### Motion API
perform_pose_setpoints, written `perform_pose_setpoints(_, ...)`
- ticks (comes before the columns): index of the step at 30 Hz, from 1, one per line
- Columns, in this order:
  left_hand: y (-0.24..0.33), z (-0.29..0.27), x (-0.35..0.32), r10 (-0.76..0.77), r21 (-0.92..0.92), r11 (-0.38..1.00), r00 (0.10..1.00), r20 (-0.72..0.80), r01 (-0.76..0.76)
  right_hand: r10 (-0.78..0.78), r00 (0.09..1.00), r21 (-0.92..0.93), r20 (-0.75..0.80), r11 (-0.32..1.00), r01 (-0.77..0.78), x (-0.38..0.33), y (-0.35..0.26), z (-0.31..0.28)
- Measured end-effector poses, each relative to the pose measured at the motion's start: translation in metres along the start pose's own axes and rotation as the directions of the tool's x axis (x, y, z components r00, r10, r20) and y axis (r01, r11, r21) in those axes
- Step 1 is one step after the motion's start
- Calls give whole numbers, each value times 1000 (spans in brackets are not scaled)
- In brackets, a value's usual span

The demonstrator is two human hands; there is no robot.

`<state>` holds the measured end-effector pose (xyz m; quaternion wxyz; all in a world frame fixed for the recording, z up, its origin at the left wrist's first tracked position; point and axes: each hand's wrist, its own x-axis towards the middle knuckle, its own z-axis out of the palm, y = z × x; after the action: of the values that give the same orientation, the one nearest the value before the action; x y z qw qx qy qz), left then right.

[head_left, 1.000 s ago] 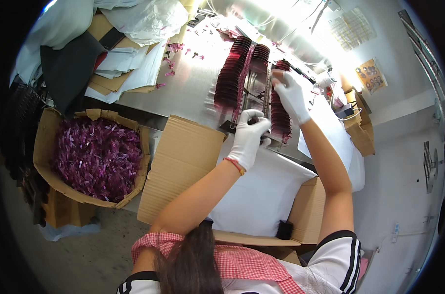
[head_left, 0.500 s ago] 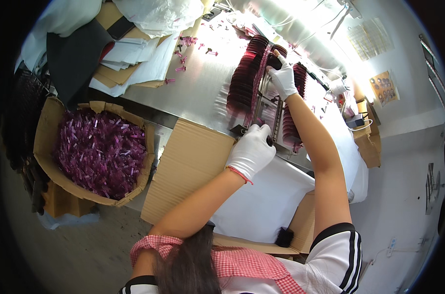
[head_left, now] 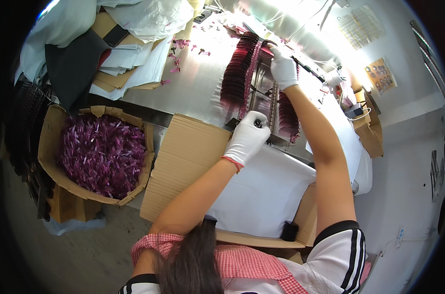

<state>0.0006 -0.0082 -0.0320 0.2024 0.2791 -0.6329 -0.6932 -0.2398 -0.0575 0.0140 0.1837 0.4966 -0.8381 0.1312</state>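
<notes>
My left hand, in a white glove, is curled round a small black thing at the near end of a metal rack. Most of that black thing is hidden in the fist. My right hand, also gloved, reaches to the rack's far end, its fingers closed at the edge of a dark red disc. A long row of thin dark red discs stands along the rack's left side. A second row runs along the right side, partly under my right forearm.
An open cardboard box with white lining lies before me. To the left stands a carton full of purple translucent pieces. Papers and loose purple pieces lie on the metal table. Cables run at the back.
My left hand has shifted slightly left and turned, showing the black thing on top. My right hand has moved a little farther away, and fewer dark discs show by its fingers.
</notes>
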Motion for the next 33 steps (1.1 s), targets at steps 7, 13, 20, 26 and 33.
perform_pose_setpoints(7, 38, 14, -10, -155, -905, 395, 982, 105, 159, -335, 890, 636, 308, 769, 70, -120, -47, -112)
perform_pose_setpoints(13, 22, 22, -9, -144, -695, 706, 989, 43, 133, 5, 958, 769, 286, 596, -232, -61, 2, -71)
perform_pose_setpoints(20, -9, 21, -13, 218, 240, 950, 975, -49, -200, 182, 939, 776, 293, 529, -345, 49, 54, 50)
perform_pose_setpoints(26, -12, 22, -13, 217, 285, 939, 975, -51, -194, 97, 991, 550, -97, 835, -28, 52, 58, 87)
perform_pose_setpoints(33, -9, 25, -13, 163, 221, 965, 983, -81, -142, 214, 973, 145, -91, 969, -199, 31, 14, 78)
